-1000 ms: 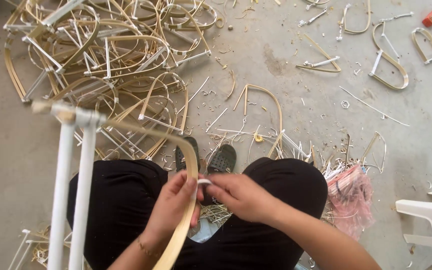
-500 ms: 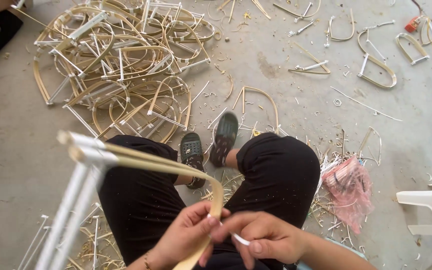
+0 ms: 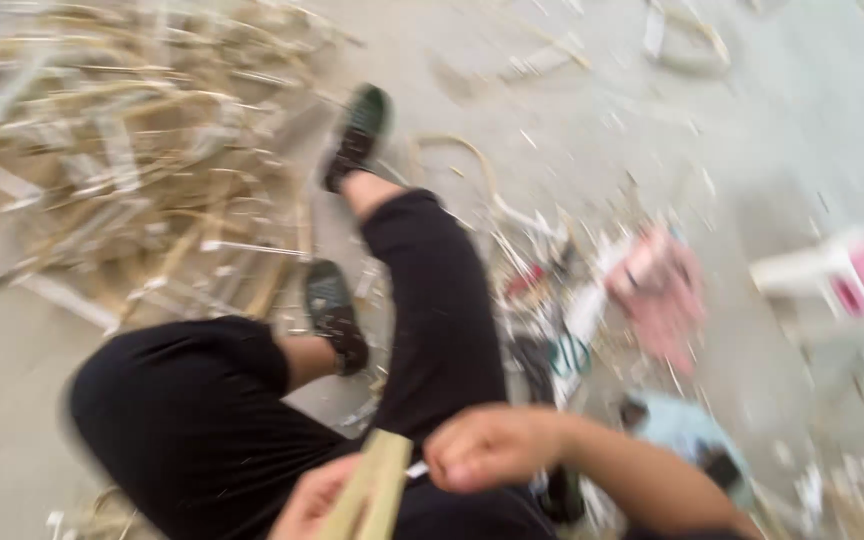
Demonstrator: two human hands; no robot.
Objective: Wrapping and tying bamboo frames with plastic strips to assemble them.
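Observation:
The view is heavily blurred by motion. My left hand (image 3: 314,500) sits at the bottom edge, closed around a flat pale wooden strip (image 3: 377,485) that runs out of view below. My right hand (image 3: 487,447) is curled just to the right of the strip's upper end, with a small white piece (image 3: 416,469) showing between it and the strip. Below both hands are my legs in black trousers (image 3: 202,410) and dark shoes (image 3: 334,312), seated on the concrete floor.
A big heap of bent pale wooden strips and frames (image 3: 122,170) lies at the upper left. Scraps, a pink cloth (image 3: 662,290) and a light blue object (image 3: 687,435) lie to the right. A small white and pink stool (image 3: 857,280) stands at the right edge.
The camera has swung and tilted sharply, blurring everything. The long frame of white bars held up at the left is out of view. Both hands stay together at the strip's end.

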